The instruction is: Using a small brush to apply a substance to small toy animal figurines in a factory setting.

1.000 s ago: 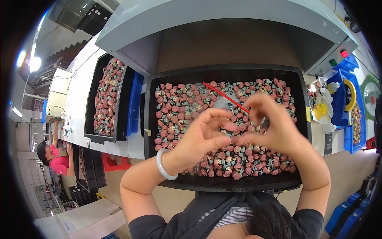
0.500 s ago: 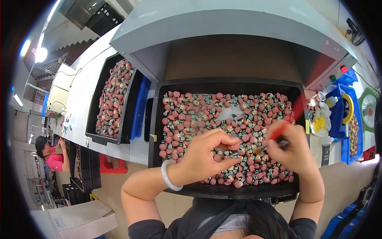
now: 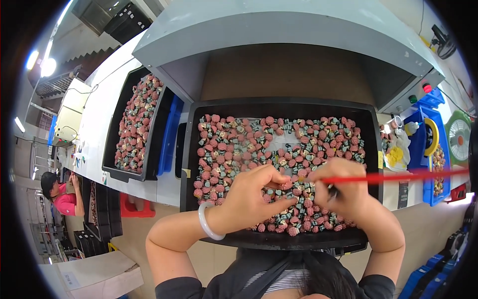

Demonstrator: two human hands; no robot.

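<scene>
Over the near part of a large black tray (image 3: 366, 103), my left hand (image 3: 251, 197) pinches a small pink bumpy-topped figurine (image 3: 286, 184) between thumb and fingers. A white bangle (image 3: 206, 223) circles that wrist. My right hand (image 3: 346, 192), blurred by motion, is closed around a red-handled brush (image 3: 413, 176), whose long handle sticks out to the right. The brush's working end lies near the held figurine, too blurred to see if they touch. Many pink and grey-green figurines (image 3: 219, 149) cover the tray beneath both hands.
A grey metal hood (image 3: 289, 30) stands behind the tray. On the left is another black tray (image 3: 107, 154) of figurines, beside a blue bin (image 3: 172, 134). Blue trays (image 3: 433, 194), yellow tape (image 3: 432, 134) and a green fan (image 3: 459, 134) stand right. A co-worker (image 3: 64, 197) sits far left.
My right hand has moved left, nearer my left hand. The brush handle has swung from pointing up and away to nearly level toward the right. My left hand still pinches the figurine.
</scene>
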